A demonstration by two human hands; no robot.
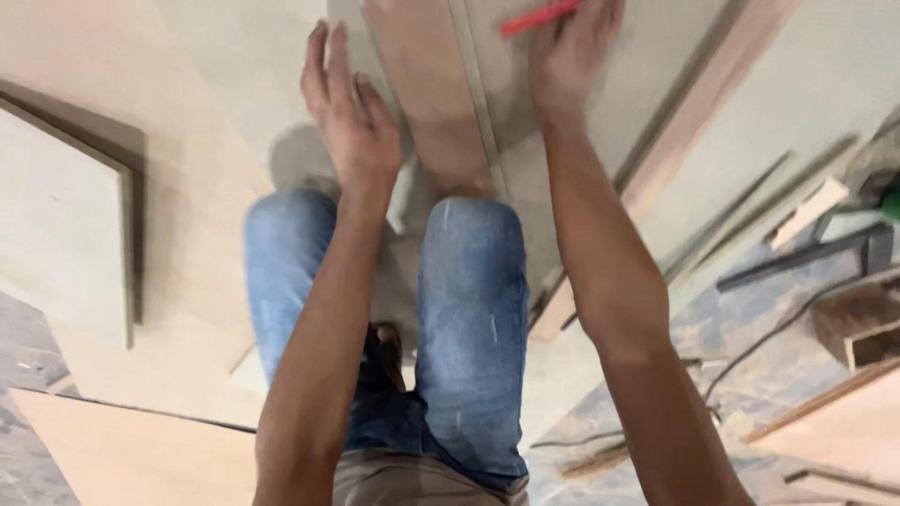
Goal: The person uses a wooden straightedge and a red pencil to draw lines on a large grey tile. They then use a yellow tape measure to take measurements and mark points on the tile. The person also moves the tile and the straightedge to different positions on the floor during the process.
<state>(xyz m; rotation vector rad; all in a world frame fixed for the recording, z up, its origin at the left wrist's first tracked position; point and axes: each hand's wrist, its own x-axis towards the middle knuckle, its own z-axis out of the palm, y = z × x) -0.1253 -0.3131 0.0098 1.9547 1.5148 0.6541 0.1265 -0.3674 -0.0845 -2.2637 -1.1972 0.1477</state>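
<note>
Up top, red pencil (539, 16) in rt hand (570, 52).

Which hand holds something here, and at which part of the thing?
The right hand holds a red pencil near one end. The left hand holds nothing; it rests open on the board.

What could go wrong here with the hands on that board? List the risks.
1. The right hand holds a red pencil while the picture is blurred with motion; the mark may wander off line.
2. The left hand lies flat beside the brown strip, which looks unclamped and could shift.
3. A dark cable and wood offcuts lie close to the right, so a trip seems possible.
</note>
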